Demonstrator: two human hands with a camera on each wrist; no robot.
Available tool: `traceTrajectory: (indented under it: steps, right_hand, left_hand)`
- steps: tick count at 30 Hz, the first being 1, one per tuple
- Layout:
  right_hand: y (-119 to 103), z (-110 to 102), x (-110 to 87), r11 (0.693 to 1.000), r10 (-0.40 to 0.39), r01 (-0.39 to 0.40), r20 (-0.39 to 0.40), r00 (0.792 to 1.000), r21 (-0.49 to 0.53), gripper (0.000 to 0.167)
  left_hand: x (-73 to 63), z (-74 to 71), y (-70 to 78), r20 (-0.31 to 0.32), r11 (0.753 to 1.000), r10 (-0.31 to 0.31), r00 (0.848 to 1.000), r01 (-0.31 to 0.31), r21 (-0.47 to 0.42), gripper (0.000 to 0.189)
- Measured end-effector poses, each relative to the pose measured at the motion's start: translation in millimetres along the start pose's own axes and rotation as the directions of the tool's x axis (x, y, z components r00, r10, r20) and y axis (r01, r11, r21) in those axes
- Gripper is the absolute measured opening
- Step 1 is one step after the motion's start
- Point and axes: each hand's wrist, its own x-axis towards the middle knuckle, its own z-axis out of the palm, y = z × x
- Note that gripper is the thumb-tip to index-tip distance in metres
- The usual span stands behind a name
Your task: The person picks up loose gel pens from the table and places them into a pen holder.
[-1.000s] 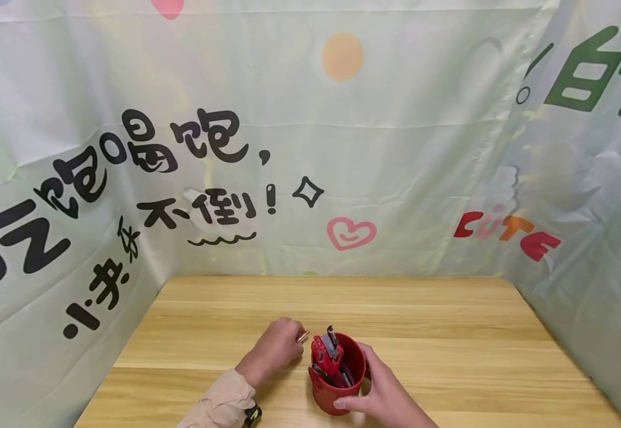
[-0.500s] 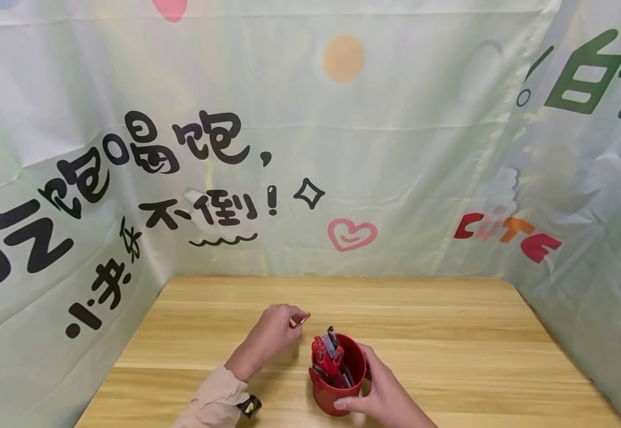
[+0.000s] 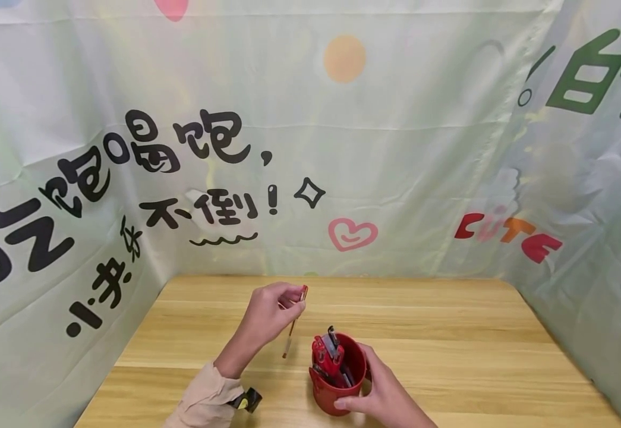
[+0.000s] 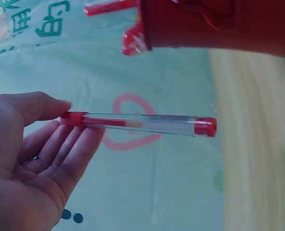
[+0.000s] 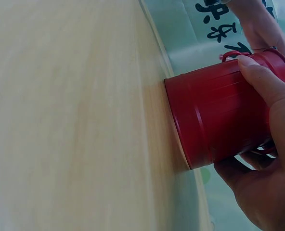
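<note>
My left hand [image 3: 270, 312] pinches a clear-barrelled pen [image 4: 152, 124] with red ends, above the table and left of the cup. In the head view this pen hangs slanting downward from the fingertips. My right hand [image 3: 390, 392] grips the side of a red cup [image 3: 327, 399], thumb on the near side and fingers around the far side. The cup stands upright on the table, as the right wrist view [image 5: 219, 113] of its wall also shows. Several pens [image 3: 330, 355], red and dark ones, lean inside it; their lower ends are hidden.
The wooden table [image 3: 449, 333] reaches back to a pale printed cloth [image 3: 406, 178] that hangs behind it and along both sides. A black band [image 3: 248, 400] sits at my left sleeve cuff.
My left hand has risen and moved away from me, lifting the pen; the pen has swung from nearly hidden to hanging downward in view. The right hand and cup have stayed put.
</note>
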Motion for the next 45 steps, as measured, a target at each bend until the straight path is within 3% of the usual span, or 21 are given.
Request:
traceTrajectory:
  steps: [8, 17, 23, 33, 40, 45]
  right_hand:
    - [1, 0, -0.2, 1.000, -0.001, 0.001, 0.002, 1.000, -0.009, 0.096]
    - [1, 0, -0.7, 1.000, -0.004, 0.004, 0.003, 1.000, 0.003, 0.098]
    - [2, 1, -1.3, 1.000, -0.026, 0.026, 0.010, 1.000, 0.007, 0.096]
    - [2, 1, -1.5, 0.999, -0.033, 0.032, 0.014, 0.999, 0.022, 0.094]
    - [3, 1, -2.3, 0.998, -0.057, 0.057, 0.011, 0.998, 0.017, 0.092]
    - [4, 2, -2.5, 0.998, -0.065, 0.065, 0.012, 0.998, 0.016, 0.091]
  left_hand:
    - [-3.1, -6.4, 19.6, -0.050, 0.992, -0.002, 0.999, -0.004, -0.123, 0.020]
    - [-7.2, -11.9, 36.7, -0.049, 0.959, -0.026, 0.998, 0.011, -0.282, 0.019]
    - [-12.5, -11.3, 40.0, 0.001, 0.918, -0.093, 0.996, 0.086, -0.388, 0.018]
    - [-22.2, -1.6, 35.2, 0.114, 0.866, -0.126, 0.985, 0.166, -0.472, 0.009]
    - [-32.4, 5.7, 26.7, 0.169, 0.872, -0.125, 0.978, 0.189, -0.452, 0.011]
    - [-39.2, 9.9, 20.7, 0.162, 0.900, -0.081, 0.983, 0.142, -0.412, 0.011]
